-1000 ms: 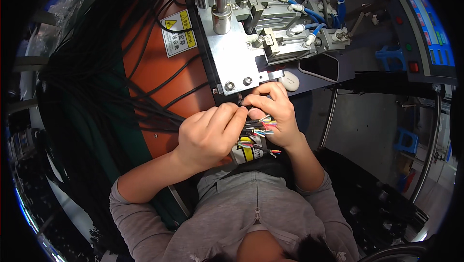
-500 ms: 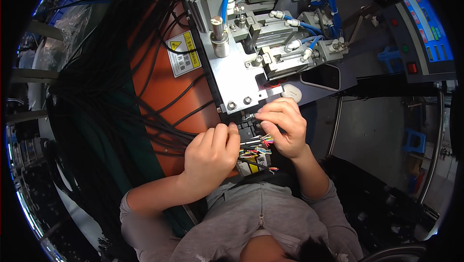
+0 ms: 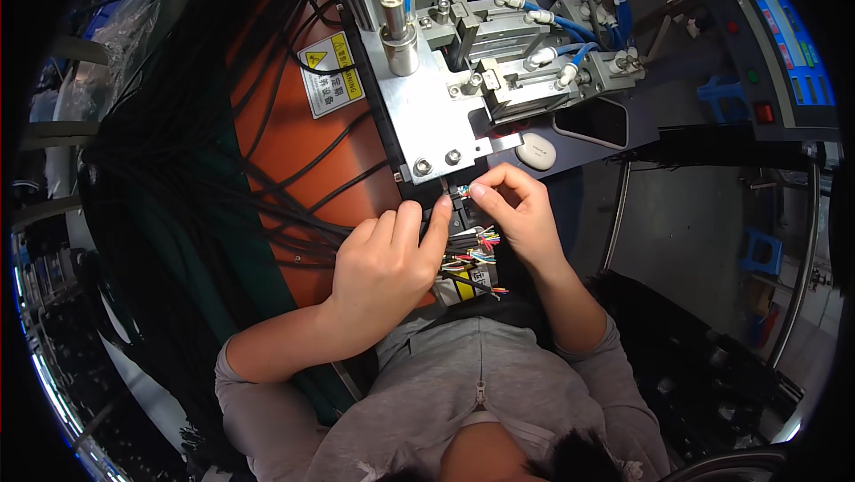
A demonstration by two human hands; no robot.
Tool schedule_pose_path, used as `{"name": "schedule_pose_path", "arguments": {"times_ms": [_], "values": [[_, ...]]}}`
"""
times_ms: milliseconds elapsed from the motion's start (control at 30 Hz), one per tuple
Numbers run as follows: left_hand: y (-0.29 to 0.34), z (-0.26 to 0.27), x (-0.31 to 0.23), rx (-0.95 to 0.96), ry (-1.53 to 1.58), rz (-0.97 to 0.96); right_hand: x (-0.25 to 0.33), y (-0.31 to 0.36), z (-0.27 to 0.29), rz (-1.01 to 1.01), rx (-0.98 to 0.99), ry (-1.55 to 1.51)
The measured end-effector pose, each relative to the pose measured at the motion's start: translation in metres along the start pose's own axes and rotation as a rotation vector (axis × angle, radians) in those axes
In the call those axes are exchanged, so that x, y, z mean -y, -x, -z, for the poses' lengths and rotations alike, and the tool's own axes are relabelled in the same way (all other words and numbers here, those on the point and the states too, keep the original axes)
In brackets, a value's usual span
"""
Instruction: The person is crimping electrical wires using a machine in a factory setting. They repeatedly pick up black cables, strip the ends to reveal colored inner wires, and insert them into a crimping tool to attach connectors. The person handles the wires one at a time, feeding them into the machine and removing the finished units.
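The right hand (image 3: 525, 219) is closed at thumb and forefinger on coloured wire ends (image 3: 463, 191), which sit just below the near edge of the bright metal plate (image 3: 432, 117). The left hand (image 3: 383, 255) has its forefinger extended to just beside them; whether it grips anything cannot be told, as its palm side is hidden. Black cables (image 3: 307, 219) run in from the left behind that hand, their stripped tips (image 3: 485, 237) emerging between both hands.

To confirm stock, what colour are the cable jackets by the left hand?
Black cable jackets, clearest in the head view.
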State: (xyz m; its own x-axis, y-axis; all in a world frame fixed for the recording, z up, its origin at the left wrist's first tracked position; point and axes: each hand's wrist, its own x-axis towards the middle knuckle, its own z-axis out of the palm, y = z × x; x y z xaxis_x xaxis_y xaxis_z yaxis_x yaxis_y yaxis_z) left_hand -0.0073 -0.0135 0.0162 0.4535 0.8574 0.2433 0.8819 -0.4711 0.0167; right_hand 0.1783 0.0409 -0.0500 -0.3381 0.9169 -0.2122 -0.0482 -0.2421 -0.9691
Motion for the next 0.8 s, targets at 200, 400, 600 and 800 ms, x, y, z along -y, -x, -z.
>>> {"name": "schedule_pose_path", "arguments": {"times_ms": [200,400,600,800], "values": [[0.002,-0.005,-0.003,-0.026,-0.141,0.044,0.006,0.000,0.002,0.162,-0.093,-0.036],[-0.003,-0.007,0.008,-0.139,0.280,0.030,0.017,0.001,0.002,0.555,0.294,0.086],[-0.007,0.004,0.014,-0.299,0.522,0.006,0.021,0.011,-0.010,0.424,0.182,-0.176],[-0.007,0.001,0.013,-0.337,0.572,-0.074,0.031,0.011,-0.014,0.533,0.178,0.022]]}}
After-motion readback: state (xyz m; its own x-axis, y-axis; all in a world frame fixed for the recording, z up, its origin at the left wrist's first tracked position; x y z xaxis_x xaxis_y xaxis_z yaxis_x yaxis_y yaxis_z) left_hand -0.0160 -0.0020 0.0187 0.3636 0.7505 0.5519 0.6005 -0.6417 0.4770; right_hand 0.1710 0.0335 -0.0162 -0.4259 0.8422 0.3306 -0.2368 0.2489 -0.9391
